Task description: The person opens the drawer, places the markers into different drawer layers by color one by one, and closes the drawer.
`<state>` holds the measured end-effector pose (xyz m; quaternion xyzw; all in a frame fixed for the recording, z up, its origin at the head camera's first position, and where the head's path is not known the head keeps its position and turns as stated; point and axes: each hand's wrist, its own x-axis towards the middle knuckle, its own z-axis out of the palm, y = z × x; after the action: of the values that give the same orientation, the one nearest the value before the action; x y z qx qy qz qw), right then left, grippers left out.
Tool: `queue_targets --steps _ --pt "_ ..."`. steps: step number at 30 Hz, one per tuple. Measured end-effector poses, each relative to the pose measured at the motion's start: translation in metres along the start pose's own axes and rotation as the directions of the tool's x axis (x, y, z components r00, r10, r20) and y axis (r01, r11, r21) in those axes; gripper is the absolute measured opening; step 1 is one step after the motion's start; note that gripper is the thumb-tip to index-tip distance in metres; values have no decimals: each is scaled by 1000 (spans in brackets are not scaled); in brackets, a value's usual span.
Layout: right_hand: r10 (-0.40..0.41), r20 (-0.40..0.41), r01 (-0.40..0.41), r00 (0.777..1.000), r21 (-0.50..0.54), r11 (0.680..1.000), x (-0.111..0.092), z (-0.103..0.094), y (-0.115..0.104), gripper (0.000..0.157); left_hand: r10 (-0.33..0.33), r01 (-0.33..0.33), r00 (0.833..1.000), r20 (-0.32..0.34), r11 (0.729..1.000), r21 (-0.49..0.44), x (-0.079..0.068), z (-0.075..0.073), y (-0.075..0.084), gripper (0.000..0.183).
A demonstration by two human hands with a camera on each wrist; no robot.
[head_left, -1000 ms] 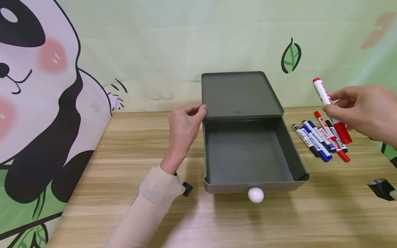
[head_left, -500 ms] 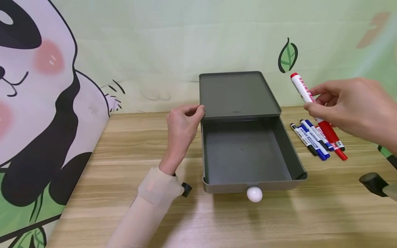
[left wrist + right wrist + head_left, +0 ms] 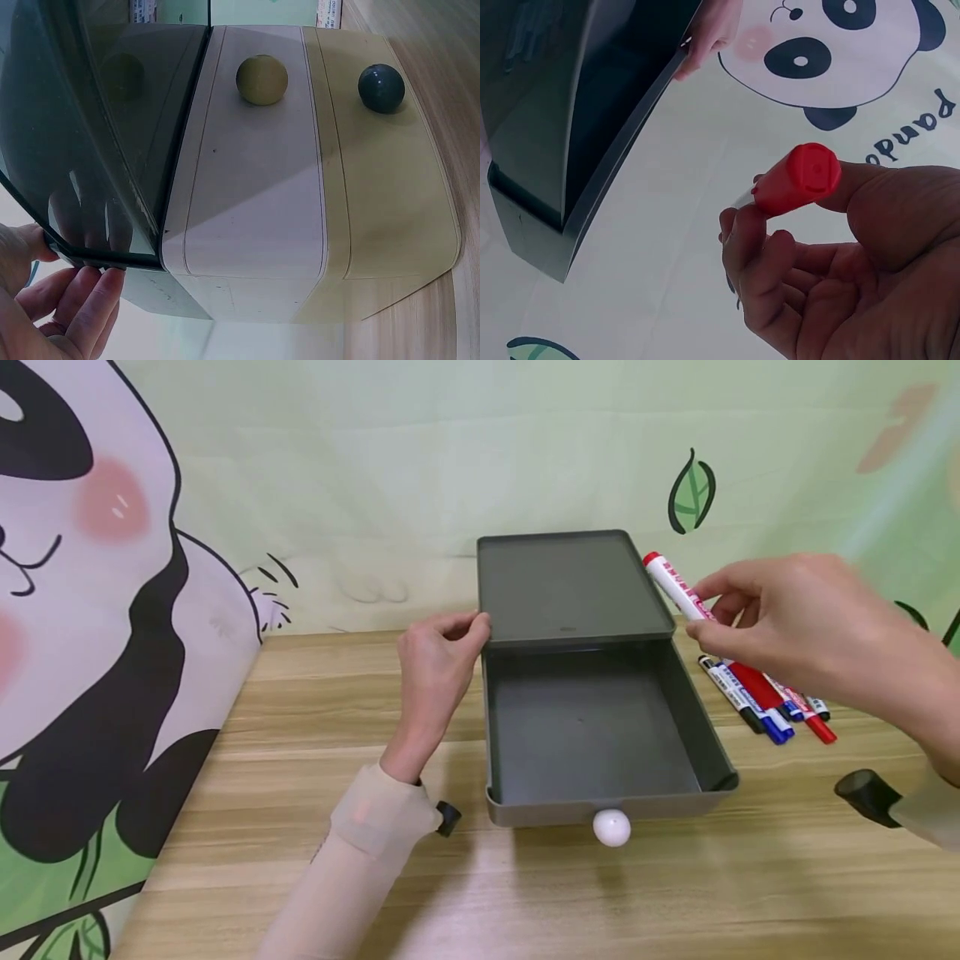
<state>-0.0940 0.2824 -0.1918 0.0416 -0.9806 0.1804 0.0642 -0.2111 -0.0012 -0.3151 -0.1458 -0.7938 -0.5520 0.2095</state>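
A grey drawer [image 3: 555, 814] with a white knob [image 3: 612, 828] stands pulled out from a small desktop drawer unit [image 3: 570, 585]; nothing lies inside it. My left hand [image 3: 438, 668] pinches the unit's left edge, beside the front corner of its flat top. To the right, my right hand [image 3: 802, 614] holds a thick white marker [image 3: 675, 589] between thumb and fingers, raised and tilted beside the unit. The marker's red cap [image 3: 795, 180] points at the camera in the right wrist view. Below that hand, a loose pile of thinner markers [image 3: 738, 697] in black, blue and red is partly hidden.
In the left wrist view, two closed drawer fronts show: a pale one [image 3: 255, 172] and a beige one [image 3: 390, 187], each with a round knob. A wooden table [image 3: 315, 735] runs up to a panda-printed backdrop [image 3: 337, 502].
My right hand has carried the thick marker leftward, from beyond the pile to close by the unit's right edge. The left hand has stayed at its place on the unit.
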Motion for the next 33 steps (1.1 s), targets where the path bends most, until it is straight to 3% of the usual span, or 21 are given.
queue_targets --steps 14,24,33 --pt "-119 78 114 990 65 991 1 23 -22 29 -10 10 1000 0 1000 -1 0 1 0 21" --pt "-113 145 101 983 84 991 0 38 -21 29 5 -5 1000 -3 1000 -5 1 1 0 21" --pt "-113 143 101 983 86 991 -4 47 -17 30 -4 4 1000 -4 1000 -1 0 1 1 20"
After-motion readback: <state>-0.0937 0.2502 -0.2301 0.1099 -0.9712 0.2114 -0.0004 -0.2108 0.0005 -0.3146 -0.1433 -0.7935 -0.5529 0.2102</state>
